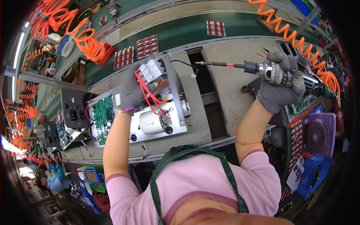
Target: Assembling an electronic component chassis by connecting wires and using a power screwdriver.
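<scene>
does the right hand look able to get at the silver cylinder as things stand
Probably not: the right hand is wrapped around the power screwdriver, and the upright grey metal plate appears to stand between it and the silver cylinder.

We've got fairly bright, even light over the bench [236, 52], w/ soft shadows only. There's a glowing light tube [18, 45] at the pic's L edge, plus a blown-out white patch [6, 144] lower down. We see mild glare on the metal chassis [177, 132]; the bench gap [216, 122] goes v. dark. Centre's reasonably sharp, far-L bg soft & hard to read. Fisheye bends straight edges nr. the rim; corners're black.
</scene>
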Demonstrator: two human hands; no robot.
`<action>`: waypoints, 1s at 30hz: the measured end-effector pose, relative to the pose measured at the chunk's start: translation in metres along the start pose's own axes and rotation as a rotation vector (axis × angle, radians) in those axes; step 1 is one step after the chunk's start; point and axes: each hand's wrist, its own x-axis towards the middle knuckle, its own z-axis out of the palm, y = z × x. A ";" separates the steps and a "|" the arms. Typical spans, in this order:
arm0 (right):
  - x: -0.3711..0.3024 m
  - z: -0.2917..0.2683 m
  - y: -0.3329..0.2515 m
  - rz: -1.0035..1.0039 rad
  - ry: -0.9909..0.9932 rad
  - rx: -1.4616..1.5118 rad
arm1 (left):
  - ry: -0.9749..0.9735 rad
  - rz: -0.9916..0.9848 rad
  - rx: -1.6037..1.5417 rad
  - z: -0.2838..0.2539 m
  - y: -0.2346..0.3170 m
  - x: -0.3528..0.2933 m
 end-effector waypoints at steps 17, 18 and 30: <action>-0.017 -0.064 0.055 0.089 0.253 -0.054 | -0.220 -0.009 0.223 0.028 0.002 0.014; -0.016 -0.066 0.059 0.134 0.249 -0.017 | -0.213 0.015 0.320 0.029 0.005 0.014; -0.011 -0.125 0.132 0.327 0.707 0.098 | -0.320 0.003 0.303 0.029 0.011 0.019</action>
